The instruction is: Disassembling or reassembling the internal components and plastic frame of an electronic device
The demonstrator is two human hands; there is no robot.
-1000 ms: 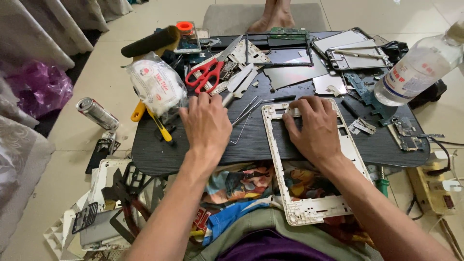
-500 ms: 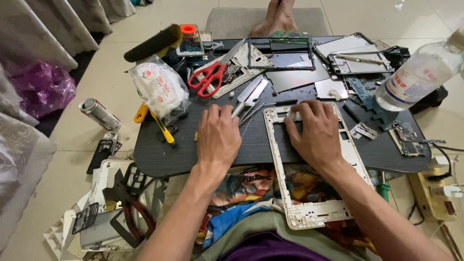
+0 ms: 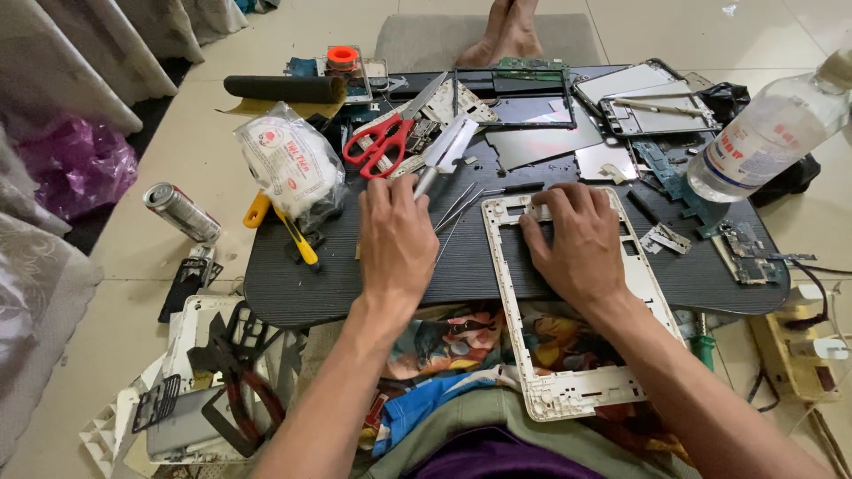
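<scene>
White frame [image 3: 568, 390] under flat, open right hand [image 3: 577, 244]; left hand [image 3: 397, 238] spread open near tweezers [image 3: 457, 208].

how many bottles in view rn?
1: a clear plastic bottle lying tilted at the table's far right edge. More may be hidden in the clutter.

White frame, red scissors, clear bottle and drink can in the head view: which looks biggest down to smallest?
1. White frame, the largest, though its lower end lies nearest the camera.
2. Clear bottle, cut off by the picture's edge.
3. Red scissors, looking close to the bottle, so that order is unsure.
4. Drink can.
</scene>
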